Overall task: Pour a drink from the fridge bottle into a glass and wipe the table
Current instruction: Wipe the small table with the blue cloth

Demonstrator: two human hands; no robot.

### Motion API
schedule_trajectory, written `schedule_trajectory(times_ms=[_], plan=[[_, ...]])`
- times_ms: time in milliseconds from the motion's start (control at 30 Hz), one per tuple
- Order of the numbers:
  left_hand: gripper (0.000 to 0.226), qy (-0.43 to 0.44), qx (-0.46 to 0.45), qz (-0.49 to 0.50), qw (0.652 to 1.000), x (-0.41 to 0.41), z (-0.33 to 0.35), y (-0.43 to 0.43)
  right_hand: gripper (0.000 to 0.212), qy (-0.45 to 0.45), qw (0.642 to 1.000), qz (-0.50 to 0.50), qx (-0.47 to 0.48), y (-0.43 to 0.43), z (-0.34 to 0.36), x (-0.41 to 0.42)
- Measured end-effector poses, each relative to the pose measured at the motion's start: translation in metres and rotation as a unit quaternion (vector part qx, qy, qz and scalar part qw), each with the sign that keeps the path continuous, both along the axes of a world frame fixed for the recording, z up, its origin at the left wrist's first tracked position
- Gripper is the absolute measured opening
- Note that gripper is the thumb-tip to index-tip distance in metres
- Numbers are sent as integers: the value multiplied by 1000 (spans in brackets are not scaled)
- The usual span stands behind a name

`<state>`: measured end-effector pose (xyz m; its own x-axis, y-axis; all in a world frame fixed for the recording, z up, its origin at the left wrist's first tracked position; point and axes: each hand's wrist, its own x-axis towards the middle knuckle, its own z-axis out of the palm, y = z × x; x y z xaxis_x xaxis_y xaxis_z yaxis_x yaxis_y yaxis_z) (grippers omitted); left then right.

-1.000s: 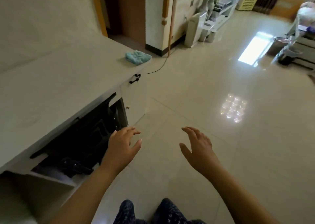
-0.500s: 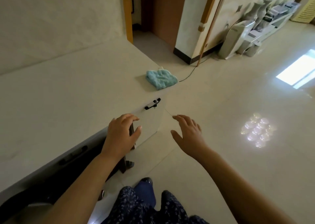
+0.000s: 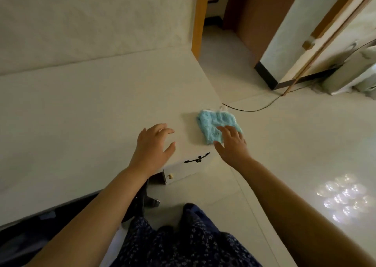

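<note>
Table (image 3: 81, 114) fills most of what we see, a pale top stretching away to the left of and beyond our left hand (image 3: 152, 146). We judge that wiping it is the step in hand, as neither bottle nor glass shows anywhere. Under that hand's wrist a cupboard door (image 3: 183, 172) seems to stand a little ajar below the table's edge, which may be why we stand off at this corner.

Our left hand hovers low over the top near the edge, fingers loosely apart and holding nothing. Whether it touches the surface we cannot tell. It looks placed to steady us, or to keep clear of the wipe.

Our right hand (image 3: 232, 146) reaches further forward, fingers spread and gripping nothing, their tips over the near edge of the cloth (image 3: 213, 122). We cannot confirm contact. The spread suits pressing flat on a soft rag rather than pinching it.

That blue cloth lies crumpled at the table's corner, just beyond the right palm and to the right of the left hand, handy for a sweep leftwards. Smallest, a black handle (image 3: 197, 159) sits on the door between our two wrists.
</note>
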<state>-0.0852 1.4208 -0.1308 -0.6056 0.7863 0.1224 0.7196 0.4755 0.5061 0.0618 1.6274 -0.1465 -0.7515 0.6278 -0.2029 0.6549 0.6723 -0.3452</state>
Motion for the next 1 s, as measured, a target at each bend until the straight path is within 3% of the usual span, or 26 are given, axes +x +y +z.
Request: schedule_trajectory(times_ms=[300, 633, 833, 1000], plan=[[36, -44, -47, 104, 993, -7, -10, 23, 58, -146, 988, 48, -20, 72, -52, -49], [53, -88, -75, 210, 971, -13, -28, -53, 37, -125, 982, 78, 116, 65, -75, -62], [53, -71, -53, 270, 959, -35, -22, -126, 33, 9, 1000, -1, 1, 23, -60, -94], [51, -54, -34, 313, 948, -77, -21, -224, 33, 113, 989, 60, -71, -106, -46, -168]])
